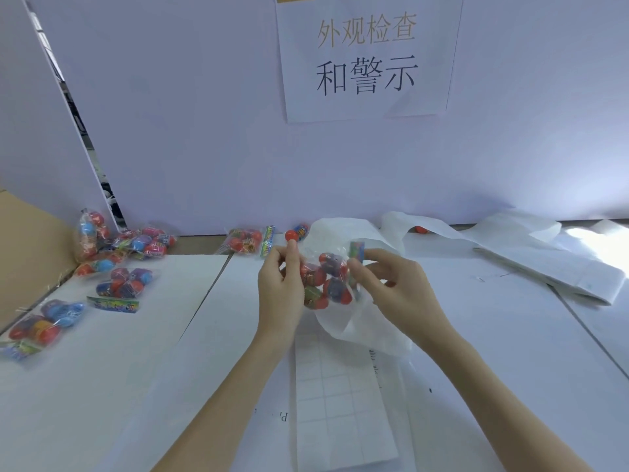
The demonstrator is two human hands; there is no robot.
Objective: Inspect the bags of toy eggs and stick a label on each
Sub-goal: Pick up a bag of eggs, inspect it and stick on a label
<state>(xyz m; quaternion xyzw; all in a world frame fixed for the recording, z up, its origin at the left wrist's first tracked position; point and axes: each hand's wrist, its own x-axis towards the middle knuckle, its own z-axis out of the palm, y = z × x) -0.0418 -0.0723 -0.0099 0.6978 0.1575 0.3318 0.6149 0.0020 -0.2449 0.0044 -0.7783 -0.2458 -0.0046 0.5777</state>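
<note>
1. A clear bag of toy eggs (325,279), red and blue shells, is held upright above the label sheet (343,400).
2. The label sheet, a white grid, lies flat.
3. More bags of toy eggs (122,282) lie flat, well left of the sheet.

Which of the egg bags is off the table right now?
Only the bag of toy eggs at centre, held up between the left hand and right hand. The other bags lie on the table to the left and along the back wall.
</note>
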